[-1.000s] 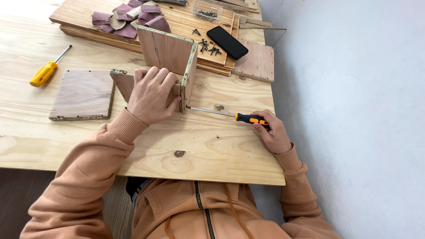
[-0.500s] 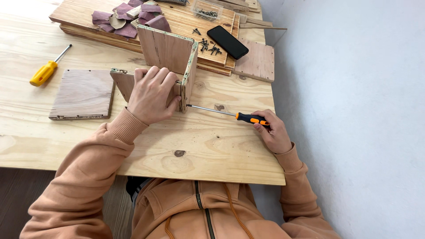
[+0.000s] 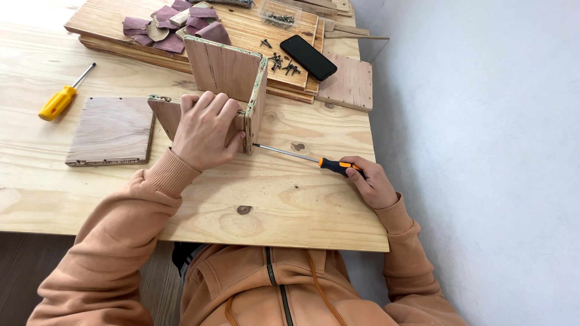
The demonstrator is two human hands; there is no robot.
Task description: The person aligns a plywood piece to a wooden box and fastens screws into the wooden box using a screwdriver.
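Observation:
An open plywood box frame [image 3: 226, 72] stands on the pale wooden table [image 3: 284, 205]. My left hand [image 3: 204, 130] presses on its near panel, fingers curled over the top edge. My right hand [image 3: 370, 182] grips the orange-and-black handle of a screwdriver [image 3: 302, 157] lying almost level. Its metal tip meets the box's right side wall low near the front corner.
A loose plywood square [image 3: 112, 130] lies left of the box, a yellow-handled screwdriver [image 3: 60, 99] beyond it. Behind are stacked boards [image 3: 248, 33] with sandpaper scraps [image 3: 175, 24], loose screws [image 3: 281, 62], a clear screw box [image 3: 279, 15] and a black phone [image 3: 308, 57]. A white wall [image 3: 483, 151] borders the right.

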